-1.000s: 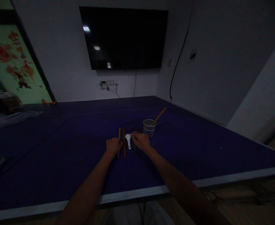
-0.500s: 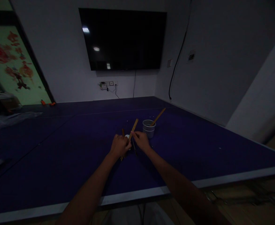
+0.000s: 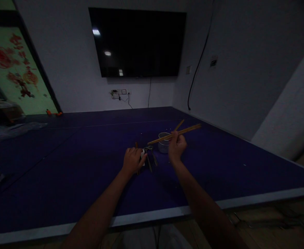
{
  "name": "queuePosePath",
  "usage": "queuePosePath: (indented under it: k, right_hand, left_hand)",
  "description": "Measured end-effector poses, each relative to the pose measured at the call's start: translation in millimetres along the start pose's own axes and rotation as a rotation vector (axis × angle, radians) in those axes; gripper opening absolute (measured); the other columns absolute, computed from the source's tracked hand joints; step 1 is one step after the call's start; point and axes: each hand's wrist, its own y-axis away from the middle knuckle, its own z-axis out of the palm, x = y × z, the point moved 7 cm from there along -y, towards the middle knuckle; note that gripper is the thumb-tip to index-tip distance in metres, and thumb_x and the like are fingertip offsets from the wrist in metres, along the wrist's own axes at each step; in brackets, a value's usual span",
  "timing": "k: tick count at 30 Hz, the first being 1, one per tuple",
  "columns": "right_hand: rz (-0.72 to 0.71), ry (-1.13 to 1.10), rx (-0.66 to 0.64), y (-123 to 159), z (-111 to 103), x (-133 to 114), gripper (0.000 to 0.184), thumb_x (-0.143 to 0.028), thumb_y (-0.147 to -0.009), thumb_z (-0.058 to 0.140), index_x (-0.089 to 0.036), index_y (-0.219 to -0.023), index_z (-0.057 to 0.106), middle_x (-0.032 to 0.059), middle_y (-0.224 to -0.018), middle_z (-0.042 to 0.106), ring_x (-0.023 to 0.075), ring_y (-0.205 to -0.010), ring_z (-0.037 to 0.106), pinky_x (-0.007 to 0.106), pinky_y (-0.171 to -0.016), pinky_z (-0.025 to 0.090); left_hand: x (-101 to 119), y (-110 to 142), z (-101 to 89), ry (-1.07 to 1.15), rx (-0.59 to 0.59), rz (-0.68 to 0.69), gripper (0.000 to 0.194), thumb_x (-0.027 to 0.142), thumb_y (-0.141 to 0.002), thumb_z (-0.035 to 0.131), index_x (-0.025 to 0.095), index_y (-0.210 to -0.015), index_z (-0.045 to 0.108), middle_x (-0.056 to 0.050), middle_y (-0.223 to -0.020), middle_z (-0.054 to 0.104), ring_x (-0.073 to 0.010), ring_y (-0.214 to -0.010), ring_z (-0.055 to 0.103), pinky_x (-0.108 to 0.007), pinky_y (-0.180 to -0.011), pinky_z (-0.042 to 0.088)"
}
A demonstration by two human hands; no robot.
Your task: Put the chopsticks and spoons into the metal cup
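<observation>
My right hand is raised just in front of a small metal cup and pinches a wooden chopstick that lies nearly level above the cup. Another chopstick leans inside the cup. My left hand rests on the dark blue table with curled fingers over a chopstick and a white spoon. Two metal utensils lie between my hands.
A large black screen hangs on the far wall above a socket strip. A white stripe marks the table's near edge. A painted panel stands at the left, with clutter below it.
My right hand took the chopstick from my left hand, lifted it and carried it right, over the cup. My left hand settled back onto the remaining chopstick and the spoon.
</observation>
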Motion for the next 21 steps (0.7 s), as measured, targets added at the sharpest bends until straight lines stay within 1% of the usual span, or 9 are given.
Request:
queuePosePath:
  k: [2,3,4,6,9,12,16,21]
  right_hand:
    - [-0.104,0.135,0.158,-16.5,-23.4,-4.3,0.05,-0.058,-0.086,0.034,-0.015,-0.08,0.059,0.0038,-0.067,0.059,0.0163,-0.062,0.056,0.027,-0.06,0.04]
    - [-0.138,0.203,0.201,-22.9,-31.1,-5.0,0.05,-0.057,-0.086,0.034,-0.015,-0.079,0.059,0.0048,-0.068,0.06,0.0167,-0.064,0.056,0.028,-0.061,0.04]
    - [-0.159,0.264,0.224,-28.1,-36.1,-4.9,0.05,-0.056,-0.088,0.032,-0.015,-0.079,0.059,0.0052,-0.068,0.06,0.0168,-0.064,0.056,0.028,-0.062,0.039]
    - [-0.192,0.373,0.223,-35.1,-39.1,-4.5,0.048,-0.053,-0.089,0.032,-0.016,-0.075,0.058,0.0053,-0.066,0.059,0.0167,-0.063,0.054,0.028,-0.061,0.037]
    - [-0.224,0.486,0.169,-39.6,-33.2,-3.6,0.045,-0.049,-0.09,0.033,-0.016,-0.071,0.057,0.0046,-0.062,0.057,0.0162,-0.059,0.051,0.027,-0.058,0.033]
    - [-0.23,0.548,0.087,-42.5,-23.0,0.7,0.042,-0.044,-0.09,0.035,-0.015,-0.071,0.059,0.0054,-0.062,0.059,0.0162,-0.057,0.051,0.027,-0.056,0.031]
    - [-0.217,0.62,-0.027,-45.8,-10.8,12.6,0.039,-0.039,-0.089,0.038,-0.014,-0.071,0.062,0.0082,-0.064,0.062,0.0168,-0.057,0.053,0.027,-0.054,0.03]
    - [-0.188,0.695,-0.157,-43.9,1.5,29.3,0.039,-0.038,-0.087,0.042,-0.013,-0.068,0.065,0.0115,-0.065,0.065,0.0179,-0.056,0.055,0.027,-0.054,0.029]
  left_hand:
    - [-3.1,0.5,3.2,0.001,-0.022,-0.049,0.03,0.036,-0.092,0.035,0.017,-0.088,0.058,-0.007,-0.078,0.062,-0.0194,-0.079,0.054,-0.033,-0.073,0.033]
    - [-4.6,0.7,5.2,0.001,-0.037,-0.074,0.03,0.036,-0.092,0.035,0.017,-0.087,0.058,-0.008,-0.078,0.063,-0.0193,-0.079,0.054,-0.033,-0.073,0.033]
    - [-6.1,0.9,7.2,0.001,-0.055,-0.098,0.031,0.036,-0.092,0.034,0.017,-0.087,0.058,-0.008,-0.078,0.063,-0.0193,-0.08,0.054,-0.033,-0.073,0.032]
    - [-9.3,1.2,11.3,-0.007,-0.094,-0.142,0.031,0.035,-0.092,0.034,0.017,-0.087,0.058,-0.008,-0.078,0.063,-0.0194,-0.081,0.055,-0.032,-0.074,0.032]
    - [-14.9,1.7,17.0,-0.029,-0.153,-0.196,0.032,0.035,-0.093,0.033,0.017,-0.087,0.059,-0.008,-0.079,0.064,-0.0194,-0.082,0.055,-0.032,-0.074,0.032]
    - [-21.6,2.5,21.5,-0.044,-0.192,-0.245,0.033,0.036,-0.093,0.032,0.017,-0.089,0.06,-0.008,-0.081,0.064,-0.0201,-0.083,0.056,-0.033,-0.074,0.032]
    - [-28.8,3.8,25.3,-0.059,-0.216,-0.303,0.035,0.037,-0.092,0.032,0.017,-0.09,0.061,-0.009,-0.08,0.064,-0.0212,-0.082,0.057,-0.034,-0.074,0.033]
    - [-30.7,4.7,28.4,-0.067,-0.235,-0.325,0.035,0.037,-0.092,0.032,0.017,-0.091,0.061,-0.009,-0.081,0.064,-0.0215,-0.083,0.057,-0.034,-0.075,0.033]
